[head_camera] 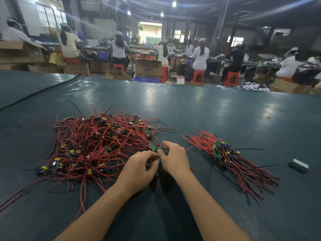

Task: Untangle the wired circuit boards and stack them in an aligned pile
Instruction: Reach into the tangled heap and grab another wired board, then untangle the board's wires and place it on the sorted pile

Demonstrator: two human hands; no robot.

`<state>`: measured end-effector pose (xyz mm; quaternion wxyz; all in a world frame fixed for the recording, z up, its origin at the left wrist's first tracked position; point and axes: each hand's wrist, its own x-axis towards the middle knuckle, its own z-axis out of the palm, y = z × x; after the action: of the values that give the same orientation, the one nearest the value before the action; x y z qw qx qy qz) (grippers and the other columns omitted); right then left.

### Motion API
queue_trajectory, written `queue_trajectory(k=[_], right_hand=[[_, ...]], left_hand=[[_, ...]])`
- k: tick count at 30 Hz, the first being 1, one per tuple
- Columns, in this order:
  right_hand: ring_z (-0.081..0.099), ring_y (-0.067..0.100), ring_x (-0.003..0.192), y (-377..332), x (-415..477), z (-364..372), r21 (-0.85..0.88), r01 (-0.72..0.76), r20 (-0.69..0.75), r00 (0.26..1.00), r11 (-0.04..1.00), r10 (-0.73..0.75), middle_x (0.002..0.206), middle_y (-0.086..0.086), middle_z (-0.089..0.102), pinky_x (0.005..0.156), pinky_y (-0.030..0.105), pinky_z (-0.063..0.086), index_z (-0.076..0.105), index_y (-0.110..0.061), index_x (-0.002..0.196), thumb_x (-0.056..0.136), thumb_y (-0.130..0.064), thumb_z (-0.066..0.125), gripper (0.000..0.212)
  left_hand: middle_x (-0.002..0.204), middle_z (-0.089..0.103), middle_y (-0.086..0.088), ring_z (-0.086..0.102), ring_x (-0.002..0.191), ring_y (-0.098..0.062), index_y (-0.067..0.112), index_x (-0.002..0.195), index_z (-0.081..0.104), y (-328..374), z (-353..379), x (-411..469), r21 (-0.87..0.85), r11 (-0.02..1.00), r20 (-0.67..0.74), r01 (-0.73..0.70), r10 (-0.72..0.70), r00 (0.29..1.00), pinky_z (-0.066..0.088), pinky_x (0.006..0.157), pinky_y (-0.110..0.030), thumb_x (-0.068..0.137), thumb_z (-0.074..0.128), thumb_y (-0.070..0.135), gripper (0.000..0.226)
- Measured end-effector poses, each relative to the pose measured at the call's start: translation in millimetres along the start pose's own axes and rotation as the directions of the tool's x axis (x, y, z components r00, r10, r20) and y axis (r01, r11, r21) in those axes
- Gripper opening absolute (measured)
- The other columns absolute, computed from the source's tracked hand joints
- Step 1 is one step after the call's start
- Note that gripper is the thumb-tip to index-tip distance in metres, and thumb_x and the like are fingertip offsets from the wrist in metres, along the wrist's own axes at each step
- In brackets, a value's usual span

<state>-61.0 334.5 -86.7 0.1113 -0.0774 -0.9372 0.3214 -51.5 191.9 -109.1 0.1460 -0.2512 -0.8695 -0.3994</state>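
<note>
A big tangled heap of small green circuit boards with red wires lies on the dark green table, left of centre. To the right lies an aligned pile of boards, their red and black wires trailing toward the near right. My left hand and my right hand meet at the heap's right edge. Both have curled fingers and pinch small green boards whose wires run back into the heap. Which board each hand holds is partly hidden by the fingers.
A small grey metal block lies at the right of the table. A black cable runs across the far left corner. Beyond the far edge are seated workers, cardboard boxes and orange stools.
</note>
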Motion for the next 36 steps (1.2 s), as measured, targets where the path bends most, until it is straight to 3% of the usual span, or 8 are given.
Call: queue_trajectory(k=[8,15,20,24,26,29,32,36], right_hand=[[0.060,0.022,0.108,-5.2,-10.3,-5.8,0.083,0.148,-0.279,0.953,0.985,-0.120,0.115,-0.003,0.069,0.096,0.042,0.046,0.065,-0.020,0.127,0.090,-0.015,0.065,0.037],[0.063,0.020,0.091,-11.5,-40.0,-18.5,-0.061,0.575,-0.518,0.680,0.816,-0.518,0.101,-0.007,0.071,0.085,0.033,0.046,0.070,-0.015,0.116,0.081,-0.004,0.074,0.037],[0.063,0.021,0.083,-12.8,-49.9,-10.3,-0.182,0.587,-0.530,0.617,0.788,-0.582,0.092,-0.007,0.073,0.075,0.037,0.050,0.073,-0.013,0.114,0.070,0.003,0.083,0.049],[0.062,0.021,0.092,-15.6,-54.6,-7.9,-0.136,0.571,-0.533,0.647,0.810,-0.545,0.102,-0.002,0.069,0.081,0.035,0.049,0.071,-0.014,0.117,0.080,-0.008,0.076,0.038],[0.061,0.015,0.089,-16.6,-58.2,-6.7,-0.064,0.558,-0.535,0.681,0.828,-0.500,0.097,-0.004,0.066,0.080,0.030,0.047,0.072,-0.016,0.107,0.087,-0.020,0.070,0.021],[0.065,0.007,0.075,-22.8,-64.5,-2.1,0.367,0.384,-0.388,0.891,0.848,-0.236,0.079,-0.014,0.069,0.068,0.021,0.051,0.073,-0.023,0.090,0.092,-0.030,0.064,0.011],[0.070,0.007,0.077,-28.1,-62.9,0.4,0.706,0.098,-0.189,0.981,0.701,0.053,0.080,-0.014,0.074,0.073,0.024,0.056,0.074,-0.027,0.089,0.094,-0.029,0.065,0.010],[0.067,0.008,0.070,-33.5,-61.5,-5.5,0.819,0.091,-0.193,0.974,0.566,0.122,0.073,0.000,0.075,0.067,0.023,0.056,0.080,-0.031,0.078,0.097,-0.022,0.062,0.027]], left_hand=[[0.081,0.067,0.016,0.062,0.078,0.000,0.028,0.093,0.067,-0.3,-0.5,2.3,-0.113,0.992,-0.041,0.046,-0.051,0.998,0.045,0.067,-0.010,0.092,0.063,0.026,0.004],[0.077,0.071,-0.002,0.062,0.065,-0.008,0.023,0.091,0.068,7.8,-4.8,6.0,-0.536,0.837,-0.092,0.108,-0.185,0.978,0.049,0.061,-0.021,0.087,0.057,0.062,0.041],[0.071,0.070,-0.008,0.063,0.062,-0.013,0.013,0.078,0.072,18.1,-3.5,7.7,-0.616,0.785,-0.123,0.068,-0.182,0.976,0.051,0.058,-0.021,0.094,0.050,0.041,0.038],[0.084,0.074,-0.012,0.070,0.081,-0.033,0.017,0.092,0.075,17.0,-3.2,9.0,-0.721,0.675,-0.099,0.154,-0.320,0.942,0.056,0.074,-0.041,0.087,0.056,0.043,0.033],[0.087,0.075,-0.010,0.071,0.084,-0.030,0.020,0.089,0.077,18.1,-6.1,11.1,-0.803,0.569,-0.092,0.176,-0.411,0.907,0.059,0.076,-0.037,0.078,0.062,0.047,0.033],[0.090,0.074,-0.016,0.071,0.086,-0.032,0.018,0.089,0.078,21.1,-9.8,13.7,-0.868,0.463,-0.077,0.179,-0.481,0.874,0.057,0.081,-0.041,0.076,0.066,0.041,0.029],[0.091,0.075,-0.016,0.072,0.085,-0.029,0.015,0.097,0.075,24.2,-7.3,11.5,-0.857,0.484,-0.067,0.178,-0.448,0.892,0.059,0.073,-0.032,0.089,0.061,0.027,0.020],[0.089,0.076,-0.010,0.073,0.083,-0.025,0.016,0.097,0.075,30.8,-5.5,8.7,-0.788,0.600,-0.087,0.139,-0.333,0.939,0.058,0.071,-0.025,0.095,0.057,0.012,0.018]])
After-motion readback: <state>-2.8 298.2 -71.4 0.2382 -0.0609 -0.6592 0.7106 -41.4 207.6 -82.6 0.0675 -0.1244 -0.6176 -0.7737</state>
